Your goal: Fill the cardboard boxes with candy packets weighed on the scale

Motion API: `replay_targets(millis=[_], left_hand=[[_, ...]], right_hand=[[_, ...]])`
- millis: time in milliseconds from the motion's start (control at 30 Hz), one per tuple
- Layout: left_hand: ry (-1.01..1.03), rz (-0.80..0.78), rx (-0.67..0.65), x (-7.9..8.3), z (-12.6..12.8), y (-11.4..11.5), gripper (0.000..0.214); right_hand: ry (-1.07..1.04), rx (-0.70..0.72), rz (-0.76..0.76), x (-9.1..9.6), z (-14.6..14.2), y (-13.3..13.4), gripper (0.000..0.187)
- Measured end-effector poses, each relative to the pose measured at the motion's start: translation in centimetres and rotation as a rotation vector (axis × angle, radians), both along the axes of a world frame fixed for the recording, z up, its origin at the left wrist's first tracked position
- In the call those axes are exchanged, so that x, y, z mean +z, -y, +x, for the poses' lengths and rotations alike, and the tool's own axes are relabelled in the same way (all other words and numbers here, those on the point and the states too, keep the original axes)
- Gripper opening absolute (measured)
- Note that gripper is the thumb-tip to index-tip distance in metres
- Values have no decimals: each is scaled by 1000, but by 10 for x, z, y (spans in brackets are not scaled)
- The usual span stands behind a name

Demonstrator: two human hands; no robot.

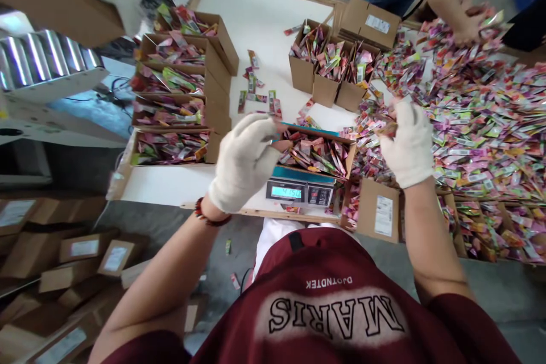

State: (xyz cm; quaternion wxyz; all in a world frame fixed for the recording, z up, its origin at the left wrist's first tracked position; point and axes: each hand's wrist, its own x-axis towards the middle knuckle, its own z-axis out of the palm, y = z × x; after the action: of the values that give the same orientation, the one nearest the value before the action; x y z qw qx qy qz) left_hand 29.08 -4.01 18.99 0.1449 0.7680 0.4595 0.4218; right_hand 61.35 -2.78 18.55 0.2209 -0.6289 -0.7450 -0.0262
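My left hand point(247, 162), in a white glove with bare fingertips, grips the left end of an open cardboard box point(350, 160). Small, colourful packets point(315, 152) fill this box, which rests on a digital scale point(300, 192) with a lit display. To the right, my right hand point(408, 145), gloved the same way, is above the edge of a big heap of loose packets point(469, 131). Its thumb and fingers are closed around a small packet point(387, 125), partly blurred; whether there is more than one I cannot tell.
Filled boxes point(219, 96) line the table's left side; more filled boxes point(325, 91) stand behind the scale. A co-worker's hands point(467, 25) are in the heap at top right. Another person's gloved hand point(125, 8) holds a carton point(60, 0) by a roller conveyor point(46, 60).
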Motion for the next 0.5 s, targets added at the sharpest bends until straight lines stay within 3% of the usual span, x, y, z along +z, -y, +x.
replay_targets(millis=[67, 167, 333, 500], left_hand=[[-6, -125, 85, -20, -22, 5, 10], [-20, -290, 171, -47, -45, 17, 13], [10, -416, 239, -66, -55, 29, 20], [40, -406, 237, -63, -45, 28, 19]], right_hand=[[36, -93, -8, -1, 20, 5, 69], [-50, 51, -85, -13, 18, 14, 57], [-144, 265, -196, -34, -43, 15, 31], [212, 336, -616, -52, -109, -10, 33]])
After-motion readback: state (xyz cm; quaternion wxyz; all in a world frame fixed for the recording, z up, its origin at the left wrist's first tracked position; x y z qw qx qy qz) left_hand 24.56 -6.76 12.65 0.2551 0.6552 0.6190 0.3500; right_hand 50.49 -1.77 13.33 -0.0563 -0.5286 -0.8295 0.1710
